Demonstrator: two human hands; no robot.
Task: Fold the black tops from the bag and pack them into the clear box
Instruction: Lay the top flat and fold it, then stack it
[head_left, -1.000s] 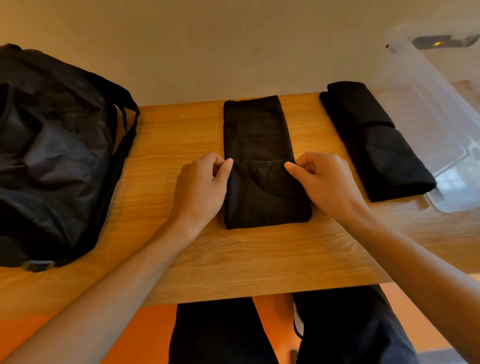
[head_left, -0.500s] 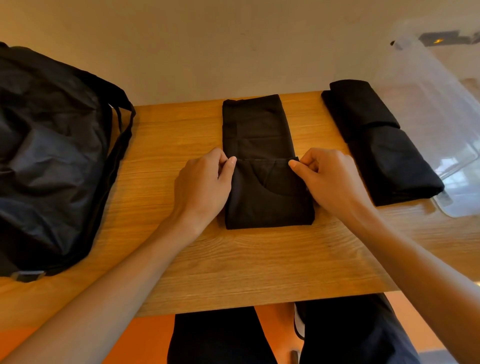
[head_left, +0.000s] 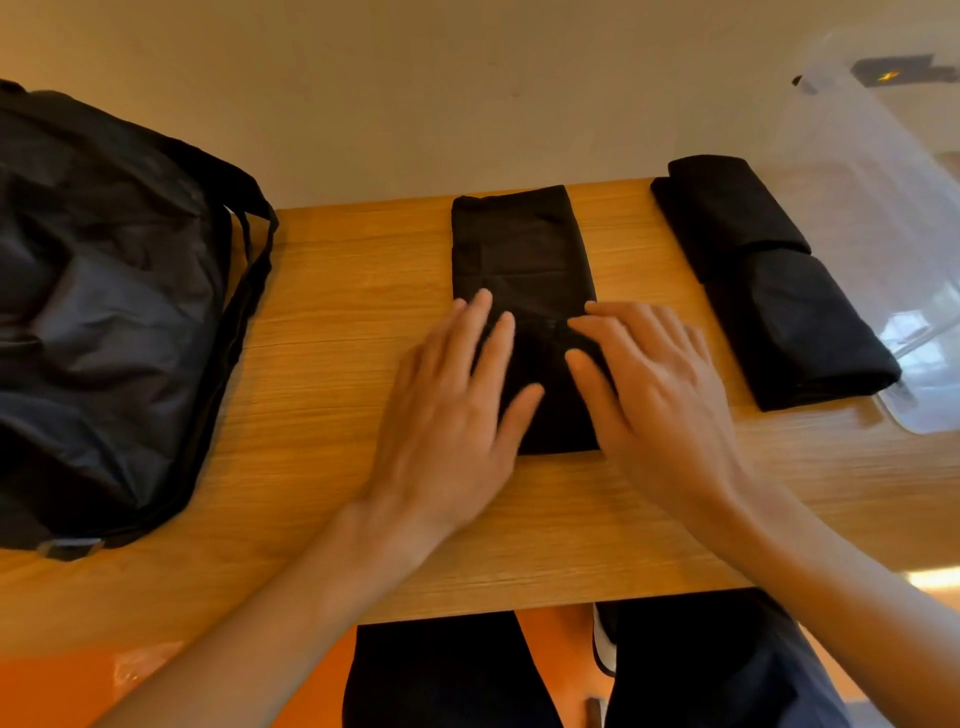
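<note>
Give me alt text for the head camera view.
A person's left hand and right hand lie flat on a folded black top on a wooden table. A black bag at left; second folded top and clear box at right.

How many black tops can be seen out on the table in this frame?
2. The centre top lies under the left hand and right hand, both flat; the right top sits beside the clear box. The bag may hide more.

Black top (head_left: 522, 249), narrow folded strip, flat
</note>
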